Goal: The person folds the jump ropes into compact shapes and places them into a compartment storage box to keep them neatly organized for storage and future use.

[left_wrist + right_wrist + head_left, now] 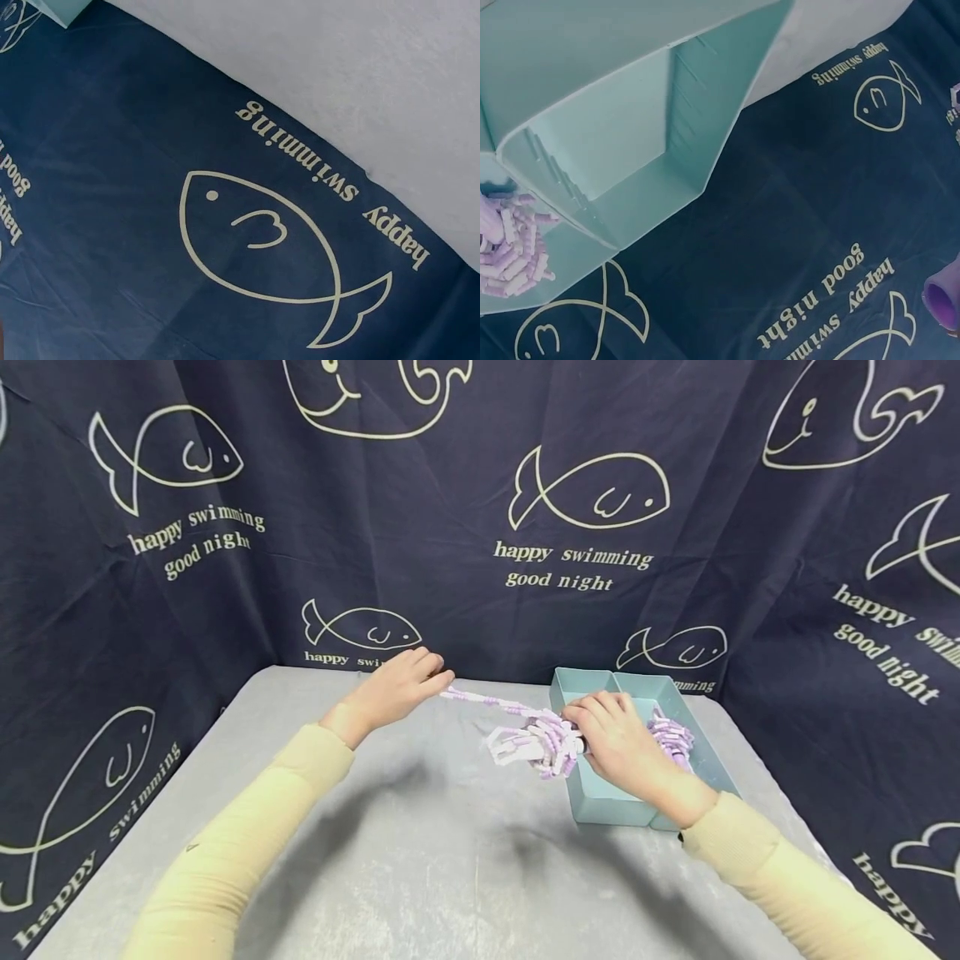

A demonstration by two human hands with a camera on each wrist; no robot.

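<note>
A beaded jump rope (553, 745) in purple and white hangs in a coiled bundle above the table, at the near left side of the box. My right hand (621, 745) grips it at the bundle's right end. A purple handle (943, 292) shows at the right edge of the right wrist view. From the bundle a beaded strand (487, 699) runs up and left to my left hand (403, 683), which pinches its end. Neither the left hand nor the rope can be made out in the left wrist view.
A pale blue-green box (611, 812) with a divider stands at the table's back right, under my right hand. Inside its right compartment lies another coiled purple and white beaded rope (672, 737). Dark fish-printed cloth (450, 527) surrounds the grey table (450, 860).
</note>
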